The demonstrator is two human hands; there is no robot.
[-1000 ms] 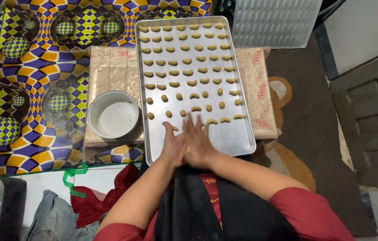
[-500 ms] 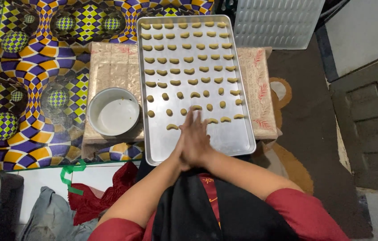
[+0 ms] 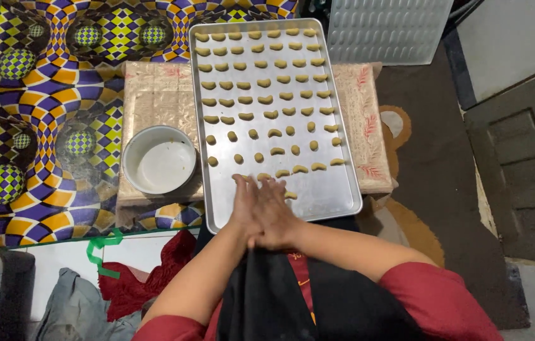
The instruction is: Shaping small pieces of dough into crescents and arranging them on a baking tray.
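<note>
As we look down from the head camera, our two hands are pressed flat together, palm to palm, over the near edge of the baking tray. Our left hand and our right hand have straight fingers that point toward 12 o'clock. We cannot tell if a bit of dough sits between the palms, because the hands hide it.

The tray is a long silver one. Its long side runs from 6 o'clock to 12 o'clock. It rests on a low table with a gold cloth. Rows of little dough pieces fill the tray from the far end down to our hands. Most are small curved moons that lie across the tray, from 9 o'clock to 3 o'clock. A few near the hands are round lumps. One piece lies just beside our right hand.

We think the dough is soft and light and would squash with a hard pinch, so a gentle hold by the two ends with the fingertips looks best.

At 9 o'clock from the hands stands a white bowl on the cloth. A bright patterned mat covers the floor further left. At 1 o'clock lies another tray with moon-shaped dents.
</note>
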